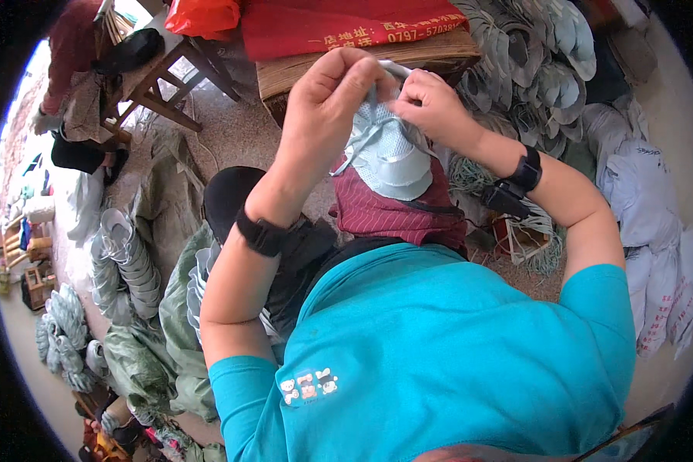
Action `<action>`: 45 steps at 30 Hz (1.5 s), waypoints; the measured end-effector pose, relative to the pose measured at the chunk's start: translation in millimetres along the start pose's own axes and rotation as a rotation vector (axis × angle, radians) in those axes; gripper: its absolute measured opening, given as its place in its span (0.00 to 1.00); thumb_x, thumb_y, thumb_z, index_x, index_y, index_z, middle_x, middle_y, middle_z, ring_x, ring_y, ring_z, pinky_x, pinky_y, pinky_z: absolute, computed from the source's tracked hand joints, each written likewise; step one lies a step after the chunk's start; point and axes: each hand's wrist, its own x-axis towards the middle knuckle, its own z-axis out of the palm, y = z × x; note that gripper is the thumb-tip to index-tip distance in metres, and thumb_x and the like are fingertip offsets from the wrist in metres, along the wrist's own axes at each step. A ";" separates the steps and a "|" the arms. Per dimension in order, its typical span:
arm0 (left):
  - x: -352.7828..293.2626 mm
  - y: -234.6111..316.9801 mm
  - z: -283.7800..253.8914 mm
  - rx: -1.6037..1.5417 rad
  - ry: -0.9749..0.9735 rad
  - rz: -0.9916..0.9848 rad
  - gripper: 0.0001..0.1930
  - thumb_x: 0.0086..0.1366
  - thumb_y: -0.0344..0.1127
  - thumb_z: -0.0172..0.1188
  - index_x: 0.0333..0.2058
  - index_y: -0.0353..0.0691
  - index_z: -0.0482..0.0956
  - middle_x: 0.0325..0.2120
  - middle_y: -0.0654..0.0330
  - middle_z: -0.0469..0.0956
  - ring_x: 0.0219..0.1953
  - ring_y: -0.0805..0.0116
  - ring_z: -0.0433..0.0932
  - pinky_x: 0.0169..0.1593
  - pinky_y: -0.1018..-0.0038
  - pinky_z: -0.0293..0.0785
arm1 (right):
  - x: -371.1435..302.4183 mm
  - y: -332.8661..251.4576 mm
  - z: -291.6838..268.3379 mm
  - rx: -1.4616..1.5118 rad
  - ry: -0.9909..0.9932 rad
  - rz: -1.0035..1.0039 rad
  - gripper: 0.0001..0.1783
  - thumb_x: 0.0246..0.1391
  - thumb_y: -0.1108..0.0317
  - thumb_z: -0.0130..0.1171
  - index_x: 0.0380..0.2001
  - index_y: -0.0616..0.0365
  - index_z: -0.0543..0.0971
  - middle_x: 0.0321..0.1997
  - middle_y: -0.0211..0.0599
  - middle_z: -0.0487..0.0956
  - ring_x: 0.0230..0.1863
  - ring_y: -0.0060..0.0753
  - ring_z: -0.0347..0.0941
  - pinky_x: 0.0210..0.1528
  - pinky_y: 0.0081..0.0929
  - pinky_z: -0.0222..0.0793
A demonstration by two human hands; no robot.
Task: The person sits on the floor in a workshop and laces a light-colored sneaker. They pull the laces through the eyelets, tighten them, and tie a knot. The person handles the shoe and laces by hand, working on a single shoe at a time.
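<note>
A pale blue knitted shoe upper (pixel 396 165) rests on the dark red striped cloth over my lap, its rounded toe toward me. Blue-grey shoelace (pixel 372 108) runs along its top, with loose lengths hanging at the side. My left hand (pixel 335 92) is closed, thumb and forefinger pinching the lace above the upper. Close beside it, my right hand (pixel 435 108) is also closed, its fingertips pinched on the lace near the shoe's opening. Parts of the lace and the far end of the upper are hidden behind my fingers.
Ahead stands a wooden table (pixel 285 77) with a red cloth (pixel 362 27) on it. Grey shoe uppers (pixel 531 61) are heaped at the right, above white sacks (pixel 643 192). More stacked uppers (pixel 131 262) lie left. Another person (pixel 69 46) is by a wooden stool (pixel 158 85).
</note>
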 end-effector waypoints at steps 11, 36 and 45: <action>-15.5 -49.1 -12.2 -0.040 0.167 -0.217 0.09 0.71 0.36 0.50 0.43 0.36 0.73 0.29 0.65 0.76 0.27 0.82 0.71 0.30 0.86 0.67 | -10.6 -8.9 -15.1 0.108 -0.220 -0.068 0.09 0.56 0.65 0.57 0.27 0.59 0.77 0.29 0.30 0.69 0.37 0.28 0.67 0.39 0.26 0.64; -2.9 32.5 -5.5 -0.094 0.308 0.340 0.08 0.70 0.32 0.52 0.42 0.34 0.73 0.34 0.59 0.79 0.32 0.77 0.78 0.34 0.81 0.75 | 35.8 -112.3 -52.6 0.605 -0.360 -0.069 0.19 0.67 0.55 0.46 0.44 0.60 0.76 0.33 0.24 0.75 0.32 0.14 0.67 0.36 0.15 0.63; -65.8 -80.8 -20.5 0.723 -0.001 0.004 0.08 0.55 0.27 0.63 0.35 0.36 0.76 0.31 0.55 0.73 0.28 0.62 0.75 0.32 0.72 0.72 | 68.3 -149.7 -162.4 0.042 0.163 -0.431 0.12 0.65 0.60 0.46 0.37 0.54 0.77 0.29 0.22 0.73 0.25 0.12 0.60 0.27 0.13 0.58</action>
